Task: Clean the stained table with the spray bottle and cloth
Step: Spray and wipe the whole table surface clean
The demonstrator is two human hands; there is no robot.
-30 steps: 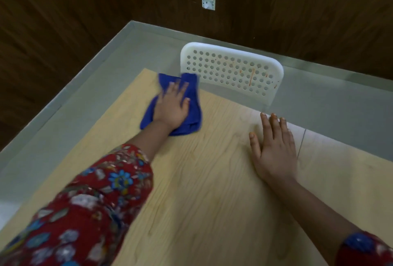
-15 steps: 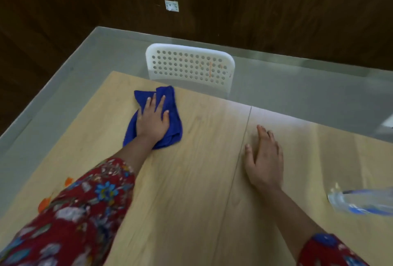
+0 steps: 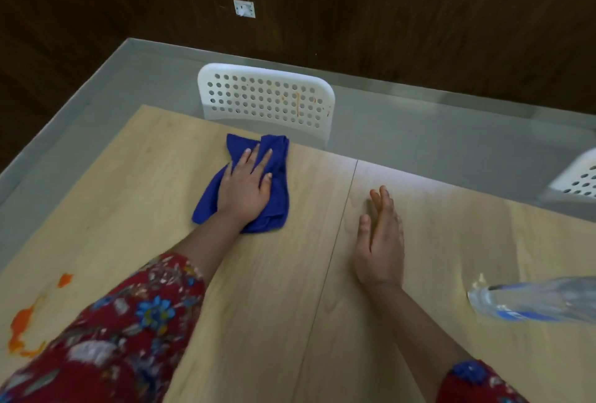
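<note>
A crumpled blue cloth (image 3: 277,157) lies near the far edge of the light wooden table (image 3: 135,202). My left hand (image 3: 245,185) presses flat on the cloth with straight fingers. My right hand (image 3: 382,236) is on the table to the right, fingers straight and tilted onto its edge. A clear spray bottle (image 3: 535,304) lies on its side at the right edge of the view, blurred. Orange stains (image 3: 22,327) mark the table at the near left.
A white perforated chair back (image 3: 266,97) with orange streaks stands behind the table's far edge. A second white chair (image 3: 577,178) shows at the right. A seam (image 3: 335,241) runs down the tabletop between my hands. Dark wood walls and grey floor lie beyond.
My view has swung right, bringing the bottle and the orange stains into sight. The left hand stays pressed on the cloth near the far edge. My right hand has tilted up off its flat palm.
</note>
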